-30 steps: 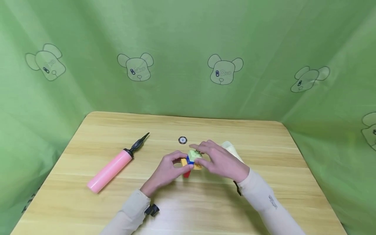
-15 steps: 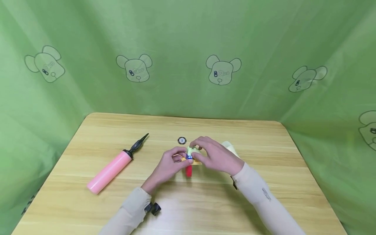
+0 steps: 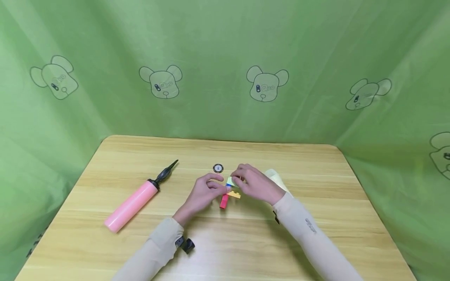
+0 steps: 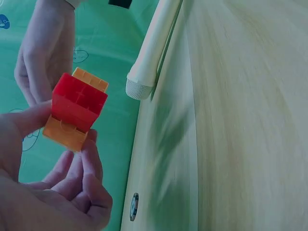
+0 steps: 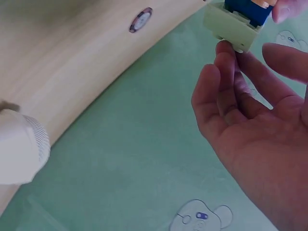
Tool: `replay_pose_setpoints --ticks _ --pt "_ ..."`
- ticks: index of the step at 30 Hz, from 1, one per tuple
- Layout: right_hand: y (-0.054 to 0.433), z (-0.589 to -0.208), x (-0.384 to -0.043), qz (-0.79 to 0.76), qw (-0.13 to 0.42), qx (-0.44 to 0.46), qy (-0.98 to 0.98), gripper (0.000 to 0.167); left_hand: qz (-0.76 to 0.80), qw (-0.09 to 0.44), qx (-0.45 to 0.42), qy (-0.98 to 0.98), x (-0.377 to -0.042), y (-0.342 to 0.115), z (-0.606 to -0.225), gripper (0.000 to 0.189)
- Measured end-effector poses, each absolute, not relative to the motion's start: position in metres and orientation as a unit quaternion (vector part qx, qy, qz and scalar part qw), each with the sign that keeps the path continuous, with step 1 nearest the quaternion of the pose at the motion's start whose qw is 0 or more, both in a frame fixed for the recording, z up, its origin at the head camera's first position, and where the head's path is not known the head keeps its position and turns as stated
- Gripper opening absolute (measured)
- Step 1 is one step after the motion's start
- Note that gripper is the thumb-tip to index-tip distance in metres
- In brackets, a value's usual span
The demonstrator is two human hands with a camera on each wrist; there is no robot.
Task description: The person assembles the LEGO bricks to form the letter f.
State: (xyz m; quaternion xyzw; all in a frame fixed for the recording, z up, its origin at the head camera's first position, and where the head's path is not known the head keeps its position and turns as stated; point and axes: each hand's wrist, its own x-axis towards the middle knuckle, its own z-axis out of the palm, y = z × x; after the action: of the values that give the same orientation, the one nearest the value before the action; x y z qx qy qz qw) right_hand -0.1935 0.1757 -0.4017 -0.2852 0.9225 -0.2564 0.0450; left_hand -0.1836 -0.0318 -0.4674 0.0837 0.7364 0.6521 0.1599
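Observation:
My left hand point(image 3: 205, 191) pinches a small stack of toy building bricks between thumb and fingers, above the table. In the left wrist view, a red brick point(image 4: 79, 102) with its hollow underside showing lies across an orange brick point(image 4: 66, 134). On the stack's other side, the right wrist view shows a blue brick point(image 5: 249, 12) joined to a pale green brick point(image 5: 232, 30). My right hand point(image 3: 256, 183) touches the pale green brick with its fingertips. Its thumb stands apart from the brick in the right wrist view. The blue brick is mostly covered by fingers in the head view.
A pink hand pump point(image 3: 131, 207) with a black nozzle lies on the left of the table point(image 3: 316, 175). A round chip point(image 3: 218, 168) lies beyond the hands. Behind the right hand is a pale microphone point(image 4: 149, 62). Green fabric point(image 3: 214, 109) hangs around the table.
The brick stack has turned and tilted in the left hand, and the red brick has swung with it. The left hand's fingers have spread, while the right hand's fingers have drawn in at the pale green brick.

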Motion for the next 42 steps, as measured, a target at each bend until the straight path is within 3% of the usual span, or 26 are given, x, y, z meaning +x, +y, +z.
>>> replay_pose_setpoints --ticks 15,42 --pt "0.168 -0.431 -0.203 -0.267 0.102 -0.304 0.909 0.015 0.631 0.18 0.029 0.754 -0.176 -0.02 -0.478 0.043" --pt "0.169 -0.459 -0.208 -0.285 0.142 -0.277 0.907 0.017 0.549 0.133 0.052 0.824 -0.176 -0.02 -0.484 0.024"
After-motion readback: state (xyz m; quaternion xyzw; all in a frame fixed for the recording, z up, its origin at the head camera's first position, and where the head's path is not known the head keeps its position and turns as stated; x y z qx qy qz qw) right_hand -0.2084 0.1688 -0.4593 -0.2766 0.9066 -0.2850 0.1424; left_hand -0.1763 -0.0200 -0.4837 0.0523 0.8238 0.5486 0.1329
